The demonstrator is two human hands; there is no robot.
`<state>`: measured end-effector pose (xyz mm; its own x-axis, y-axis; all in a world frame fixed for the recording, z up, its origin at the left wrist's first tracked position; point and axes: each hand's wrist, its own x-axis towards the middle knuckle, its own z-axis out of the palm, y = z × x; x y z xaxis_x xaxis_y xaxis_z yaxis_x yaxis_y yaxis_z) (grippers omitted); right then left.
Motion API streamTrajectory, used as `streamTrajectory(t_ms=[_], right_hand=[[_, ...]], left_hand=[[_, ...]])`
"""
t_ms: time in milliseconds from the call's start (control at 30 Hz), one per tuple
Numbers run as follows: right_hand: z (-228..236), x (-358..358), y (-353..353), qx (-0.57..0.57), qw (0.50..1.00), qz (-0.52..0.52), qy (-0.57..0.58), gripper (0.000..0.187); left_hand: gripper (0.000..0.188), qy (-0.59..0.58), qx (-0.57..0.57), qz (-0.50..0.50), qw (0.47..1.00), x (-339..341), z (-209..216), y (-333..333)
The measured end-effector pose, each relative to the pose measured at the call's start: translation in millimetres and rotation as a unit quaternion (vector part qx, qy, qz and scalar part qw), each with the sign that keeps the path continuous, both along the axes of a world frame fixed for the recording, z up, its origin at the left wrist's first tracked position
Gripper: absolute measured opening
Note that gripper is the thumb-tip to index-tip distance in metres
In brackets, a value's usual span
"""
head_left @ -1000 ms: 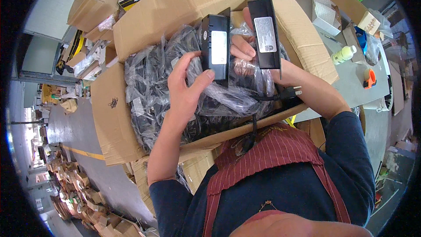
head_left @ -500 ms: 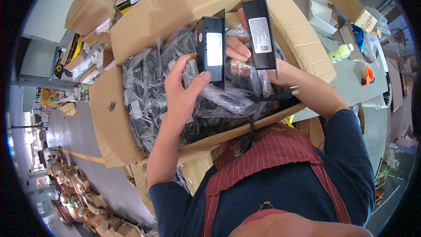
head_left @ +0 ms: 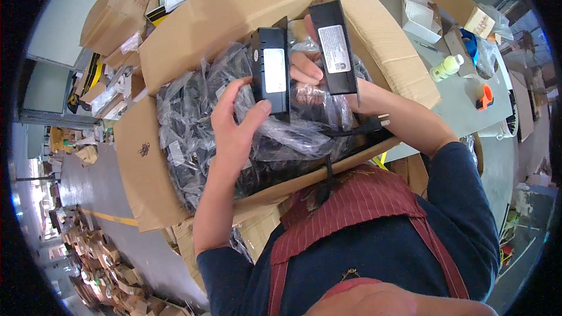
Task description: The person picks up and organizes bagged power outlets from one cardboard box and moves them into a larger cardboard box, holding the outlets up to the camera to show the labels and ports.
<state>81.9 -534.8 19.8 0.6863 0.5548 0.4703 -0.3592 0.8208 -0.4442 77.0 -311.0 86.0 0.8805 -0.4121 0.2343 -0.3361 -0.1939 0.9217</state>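
Note:
Above an open cardboard box (head_left: 137,167), my left hand (head_left: 234,126) grips a black rectangular device (head_left: 272,40) with a white label, thumb at its lower edge and fingers round its left side. A second black flat-flanged device (head_left: 328,16), also labelled in white, is held by my right hand (head_left: 306,70), whose fingers curl at its left side and partly hide behind it. The two devices stand side by side, a small gap apart. Below them, clear plastic bags (head_left: 193,111) with dark items fill the box. A black plug (head_left: 372,124) with metal prongs lies near my right forearm.
Box flaps stand raised around the work. On the right, a grey table (head_left: 410,88) bears a pale green bottle (head_left: 446,68), an orange tape dispenser (head_left: 484,96) and a white tray (head_left: 420,17). Another carton (head_left: 114,14) stands at the far left.
The whole view has shifted slightly, so most things appear a little farther left. Both hands keep hold of the same two devices, with little visible change between them.

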Motion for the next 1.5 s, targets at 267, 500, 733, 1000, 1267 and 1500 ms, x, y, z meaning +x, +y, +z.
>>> streamTrajectory(t_ms=[267,500,733,1000,1267,1500], right_hand=[[5,7,2,-0.003,1.000,0.007,0.008,0.040],[2,5,3,-0.015,1.000,-0.009,0.021,0.042],[-3,9,2,0.006,1.000,0.003,-0.003,0.041],[-1,10,5,0.031,0.999,0.022,-0.003,0.039],[6,0,1,-0.003,0.999,-0.007,0.050,0.038],[3,6,2,0.013,1.000,0.001,0.027,0.038]], left_hand=[[0.040,0.014,0.002,0.008,1.000,1,0,1],[0.040,-0.003,0.006,0.014,1.000,-1,-1,2],[0.040,0.000,0.008,0.004,1.000,-1,3,0],[0.041,0.021,0.001,0.010,1.000,0,-1,3],[0.042,0.011,0.009,0.010,1.000,-1,1,1],[0.041,0.023,0.003,0.008,1.000,0,-1,0]])
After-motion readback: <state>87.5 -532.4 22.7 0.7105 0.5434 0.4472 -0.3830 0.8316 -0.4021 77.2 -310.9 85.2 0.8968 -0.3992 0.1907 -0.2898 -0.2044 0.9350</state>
